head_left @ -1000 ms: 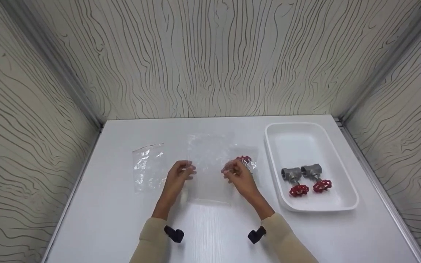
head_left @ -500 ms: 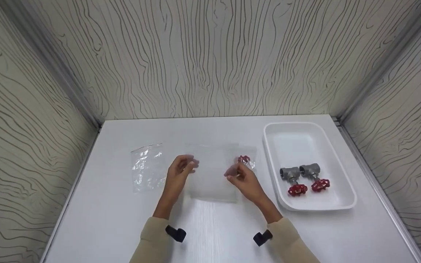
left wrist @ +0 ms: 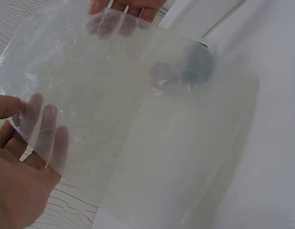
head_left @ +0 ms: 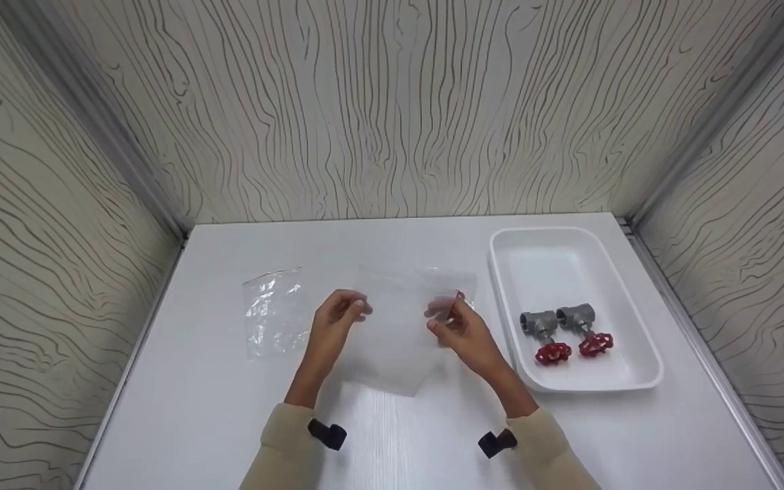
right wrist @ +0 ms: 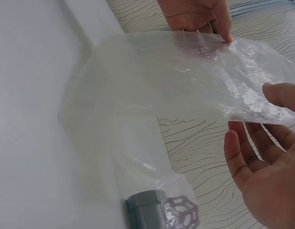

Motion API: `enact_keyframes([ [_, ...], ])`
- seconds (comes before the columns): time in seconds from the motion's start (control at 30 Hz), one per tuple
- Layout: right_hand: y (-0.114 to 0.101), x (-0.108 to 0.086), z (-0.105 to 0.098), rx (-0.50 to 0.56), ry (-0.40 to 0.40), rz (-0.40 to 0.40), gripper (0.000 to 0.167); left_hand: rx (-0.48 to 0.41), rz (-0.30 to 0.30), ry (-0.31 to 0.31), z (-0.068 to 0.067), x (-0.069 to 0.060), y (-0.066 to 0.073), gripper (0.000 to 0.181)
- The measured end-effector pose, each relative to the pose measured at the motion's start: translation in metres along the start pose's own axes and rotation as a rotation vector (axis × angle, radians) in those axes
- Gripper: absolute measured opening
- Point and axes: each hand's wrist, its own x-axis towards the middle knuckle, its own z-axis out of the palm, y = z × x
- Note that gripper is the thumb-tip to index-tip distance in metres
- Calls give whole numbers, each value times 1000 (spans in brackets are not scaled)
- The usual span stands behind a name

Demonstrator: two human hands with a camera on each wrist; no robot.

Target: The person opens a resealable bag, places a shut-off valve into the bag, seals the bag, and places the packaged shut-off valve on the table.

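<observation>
Between my two hands hangs a clear plastic bag [head_left: 395,333], raised off the table and slightly skewed. My left hand [head_left: 337,320] pinches its left edge, with the thumb on the near face and the fingers showing through the film in the left wrist view. My right hand [head_left: 465,337] pinches the opposite edge between thumb and fingers. Just beyond the right hand lies a bagged gate valve [right wrist: 147,210], largely covered by the hand and the held bag in the head view. Whether the held bag's mouth is parted, I cannot tell.
A second clear zip bag [head_left: 275,316] lies flat to the left. On the right stands a white tray [head_left: 548,262] holding two metal valves [head_left: 538,323] with red handwheels. Wood-patterned walls [head_left: 392,136] enclose the table at the back and sides.
The held bag has come nearer to me, and its lower edge now slants down to the right. My right hand has shifted rightward; the left has moved only slightly.
</observation>
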Motion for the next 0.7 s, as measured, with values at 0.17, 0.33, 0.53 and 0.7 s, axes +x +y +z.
enact_keyframes([
  [0.17,-6,-1,-2,46,39,-4,40,24,-7,-10,3,1,1,26],
  [0.33,-7,-4,-1,98,36,31,45,68,-6,14,6,1,0,28],
  [0.53,-6,-8,0,130,57,45,40,142,13,140,11,-2,-1,33],
  [0.7,-5,-9,1,128,82,41,33,185,51,191,16,-6,4,24],
])
